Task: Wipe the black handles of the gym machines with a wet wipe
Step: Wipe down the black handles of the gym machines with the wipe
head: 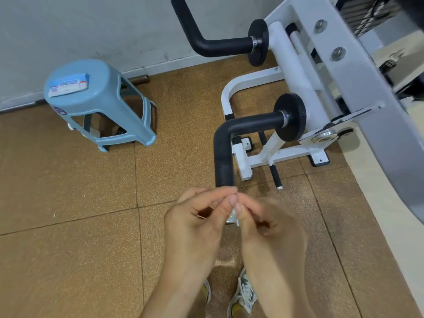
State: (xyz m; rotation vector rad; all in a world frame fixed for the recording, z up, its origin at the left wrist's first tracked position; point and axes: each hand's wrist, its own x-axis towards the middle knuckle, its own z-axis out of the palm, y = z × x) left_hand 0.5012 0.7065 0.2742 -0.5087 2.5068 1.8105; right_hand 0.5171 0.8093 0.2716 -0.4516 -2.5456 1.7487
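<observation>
1. Nearest, at the bottom edge, are the person's shoes [243,294] on the brown floor [68,249]. The person stands facing the machine.
2. Above the shoes, the left hand [195,221] and the right hand [273,228] meet in front of the body. Between their fingertips is the wet wipe [231,218], and only a small white part of it shows. The left hand pinches it with thumb and forefinger. The right hand is blurred, but its thumb and curled fingers seem to pinch the other side. I judge that the hands are opening the wipe to get a wider surface before wiping.
3. Just beyond the fingertips is the near handle [223,154], a black bent bar whose free end points toward the person. The wipe is close to this end, and as far as I can tell it does not touch it. This handle is probably the first to be wiped.
4. Farther on, the white frame [296,72] carries the far handle [220,45], which has the same bent shape. It lies near the wall and no hand is on it.
5. Well apart to the left stands a blue stool [101,111] with a packet [68,84] lying on its seat. It is probably the wipe packet, kept there within reach, but the print is too small to read.
</observation>
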